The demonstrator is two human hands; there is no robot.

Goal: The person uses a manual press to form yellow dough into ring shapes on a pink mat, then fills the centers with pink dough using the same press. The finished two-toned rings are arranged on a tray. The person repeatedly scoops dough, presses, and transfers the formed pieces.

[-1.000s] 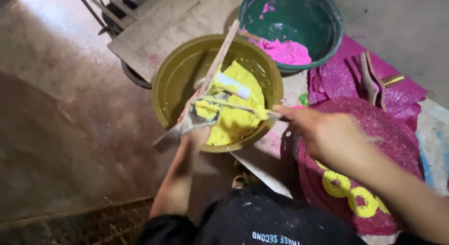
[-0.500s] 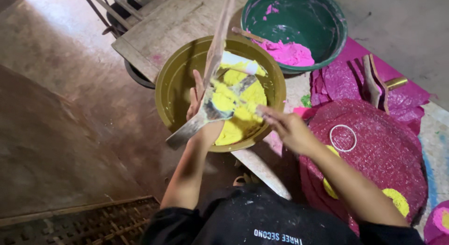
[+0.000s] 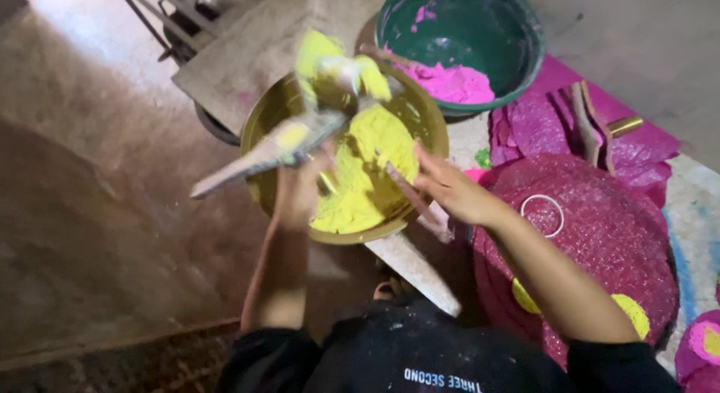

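In the middle of the frame the left hand point(image 3: 300, 194) holds a flat trowel point(image 3: 266, 153) tight while the right hand point(image 3: 450, 187) grips a thin stick point(image 3: 409, 190), scraping yellow paste point(image 3: 367, 168) in the yellow bowl point(image 3: 262, 127); a steady scoop seems needed next.

Paste point(image 3: 360, 175) in near bowl point(image 3: 259, 138) (second bowl point(image 3: 525, 48) behind).

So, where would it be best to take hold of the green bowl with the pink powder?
Probably grip the green bowl at its bare right rim, coming from the right. The pink powder lies low on the left, and the yellow bowl and both hands crowd that side.
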